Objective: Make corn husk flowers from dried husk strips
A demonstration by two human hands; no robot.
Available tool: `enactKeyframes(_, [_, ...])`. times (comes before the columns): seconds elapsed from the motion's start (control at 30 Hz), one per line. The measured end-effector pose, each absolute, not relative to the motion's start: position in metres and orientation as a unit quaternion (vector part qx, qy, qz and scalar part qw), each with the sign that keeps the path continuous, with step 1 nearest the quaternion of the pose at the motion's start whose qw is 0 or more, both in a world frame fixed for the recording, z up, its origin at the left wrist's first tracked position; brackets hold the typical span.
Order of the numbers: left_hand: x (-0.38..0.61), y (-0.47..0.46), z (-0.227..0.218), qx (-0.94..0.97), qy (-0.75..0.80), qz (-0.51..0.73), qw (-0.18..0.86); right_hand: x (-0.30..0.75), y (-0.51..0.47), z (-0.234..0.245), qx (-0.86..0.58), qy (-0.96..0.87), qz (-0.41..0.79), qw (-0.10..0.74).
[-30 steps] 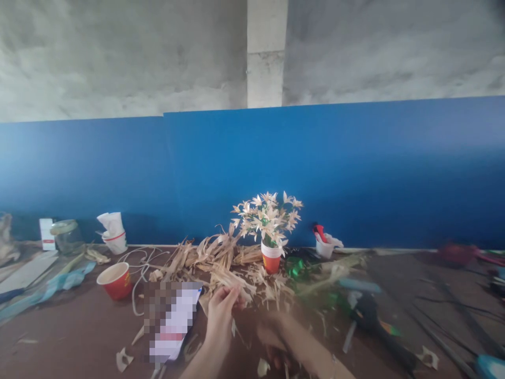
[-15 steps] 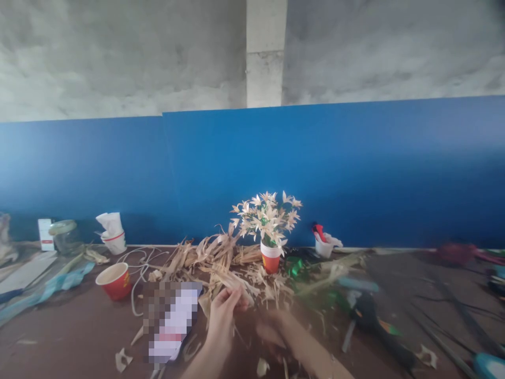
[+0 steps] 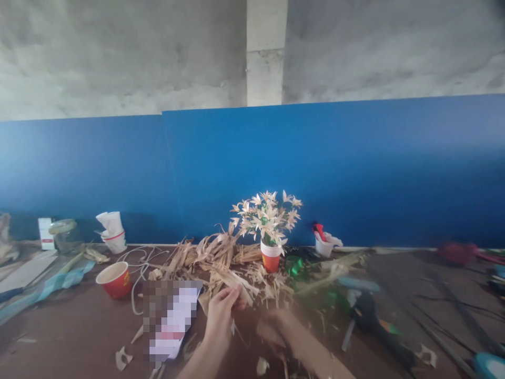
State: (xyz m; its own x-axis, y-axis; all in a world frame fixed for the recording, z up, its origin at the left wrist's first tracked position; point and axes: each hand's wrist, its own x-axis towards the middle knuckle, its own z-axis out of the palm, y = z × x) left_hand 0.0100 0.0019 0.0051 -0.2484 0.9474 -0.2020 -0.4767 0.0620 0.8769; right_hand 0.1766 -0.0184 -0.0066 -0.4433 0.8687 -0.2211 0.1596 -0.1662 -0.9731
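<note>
My left hand [image 3: 225,305] is closed in a pinch on a pale strip of dried corn husk [image 3: 248,296], just in front of the husk pile. To its right, my right hand [image 3: 278,327] is low over the table and smeared by motion; its fingers and anything in them cannot be made out. Beyond both hands, a red and white paper cup [image 3: 270,262] holds a bunch of cream husk flowers [image 3: 270,216] with green stems. Dried corn husks [image 3: 213,252] lie heaped to the left of this cup, and small husk scraps [image 3: 274,288] are scattered before it.
A pixelated phone-like item [image 3: 173,323] lies left of my hands, near a red paper cup [image 3: 114,280] and a white cable [image 3: 136,273]. Green ribbon [image 3: 295,267], a white cup [image 3: 324,246] and a blurred black tool [image 3: 374,321] are on the right. A blue partition [image 3: 244,168] stands behind.
My left hand has turned slightly and stays pinched in nearly the same place. The right hand remains blurred, hardly shifted. The other things lie where they were.
</note>
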Motion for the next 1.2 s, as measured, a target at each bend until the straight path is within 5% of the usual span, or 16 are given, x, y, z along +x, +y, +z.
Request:
enactKeyframes(0.53, [0.009, 0.0, 0.01, 0.237, 0.469, 0.628, 0.575, 0.178, -0.016, -0.013, -0.417, -0.578, 0.625, 0.318])
enactKeyframes(1.2, [0.005, 0.002, 0.014, 0.264, 0.476, 0.602, 0.585, 0.18, -0.013, -0.012, -0.442, -0.596, 0.618, 0.262])
